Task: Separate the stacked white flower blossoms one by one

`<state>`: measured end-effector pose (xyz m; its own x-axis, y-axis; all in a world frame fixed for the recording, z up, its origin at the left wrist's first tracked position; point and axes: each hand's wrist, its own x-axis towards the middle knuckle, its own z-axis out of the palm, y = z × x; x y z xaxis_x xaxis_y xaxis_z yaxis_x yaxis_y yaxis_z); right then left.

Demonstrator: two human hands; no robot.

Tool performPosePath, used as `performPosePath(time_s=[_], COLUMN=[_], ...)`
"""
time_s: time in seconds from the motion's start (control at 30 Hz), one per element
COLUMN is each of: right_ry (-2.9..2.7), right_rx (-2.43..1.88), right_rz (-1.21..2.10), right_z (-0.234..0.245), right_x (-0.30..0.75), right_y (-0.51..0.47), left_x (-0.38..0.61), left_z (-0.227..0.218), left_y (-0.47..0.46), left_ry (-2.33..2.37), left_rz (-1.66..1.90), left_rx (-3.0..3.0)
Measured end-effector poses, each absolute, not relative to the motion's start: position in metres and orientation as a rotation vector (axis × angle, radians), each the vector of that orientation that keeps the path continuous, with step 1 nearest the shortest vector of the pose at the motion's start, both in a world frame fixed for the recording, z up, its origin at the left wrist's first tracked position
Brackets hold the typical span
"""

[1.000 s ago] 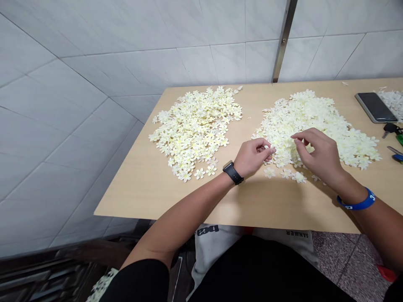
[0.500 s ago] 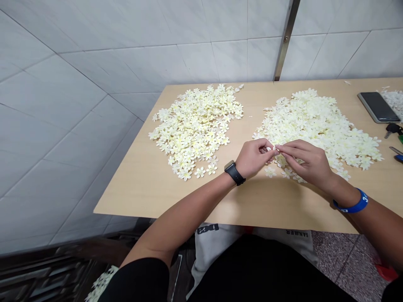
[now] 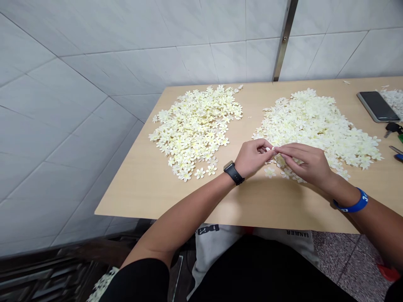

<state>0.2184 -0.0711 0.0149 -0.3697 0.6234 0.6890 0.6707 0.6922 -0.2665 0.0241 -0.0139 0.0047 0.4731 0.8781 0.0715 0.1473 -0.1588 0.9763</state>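
Two heaps of small cream fabric flowers lie on a light wooden table (image 3: 147,188): a left heap (image 3: 197,128) and a right heap (image 3: 317,123). My left hand (image 3: 252,157), with a black watch on the wrist, and my right hand (image 3: 304,161), with a blue wristband, meet fingertip to fingertip at the near edge of the right heap. Both pinch one small white flower piece (image 3: 270,149) between them, just above the table. A few loose flowers lie under the hands.
A dark phone (image 3: 377,106) lies at the table's far right, with keys (image 3: 392,128) and a blue-handled tool (image 3: 397,153) near it. Another pale pile (image 3: 393,98) sits at the right edge. White tiled wall stands behind and to the left. More flowers lie on the floor (image 3: 102,285).
My right hand came left from over the right heap to meet my left hand, and its fingers closed on the flower piece held there. The left hand stayed in place.
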Motion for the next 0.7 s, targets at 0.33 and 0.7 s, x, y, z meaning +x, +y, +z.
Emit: performPosePath(time_s=[0.33,0.7], right_ry=[-2.104,-2.086], right_rx=[-0.99,-1.024], right_rz=[-0.026,-0.003], right_z=[0.0149,0.0151], right_x=[0.2167,0.2199], right_y=[-0.0711,-0.0722], left_x=[0.0235,0.0239], left_z=[0.0052,0.0029], left_y=[-0.0144,-0.0123], left_ry=[0.913,0.901], left_rz=[0.835,0.854], left_rx=[1.701,1.674])
